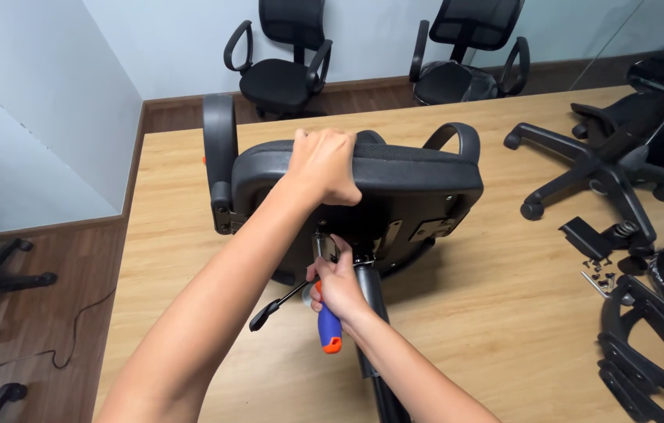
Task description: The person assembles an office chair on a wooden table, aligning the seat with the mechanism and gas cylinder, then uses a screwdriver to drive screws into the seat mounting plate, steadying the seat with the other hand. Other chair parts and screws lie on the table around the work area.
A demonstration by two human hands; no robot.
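1. The right hand [337, 288] has its fingers wrapped tight around a screwdriver [327, 323] with a blue and orange handle, held upright with the handle end pointing down; its tip is hidden at the metal mechanism [324, 247] under the seat.
2. The left hand [322, 166] has its fingers curled over and pressed onto the padded front edge of a black office chair seat [394, 180], steadying it.
3. The chair seat lies tipped on its side on the light wooden table [465, 329], near the middle, with its hard plastic underside facing the viewer. Two black armrests are attached, one upright armrest [219, 157] at the left and a curved armrest [453, 137] showing over the top at the right.
4. A thin black lever [277, 305] sticks out below the mechanism, just left of the right hand. A black gas cylinder [371, 301] runs from the mechanism down toward the viewer.
5. At the right of the table lie a black five-legged wheeled base [590, 168], a black bracket [585, 238], a small cluster of loose screws [600, 274] and more black chair parts [649, 345].
6. Two assembled black chairs [281, 78] stand on the floor beyond the table against a pale wall.
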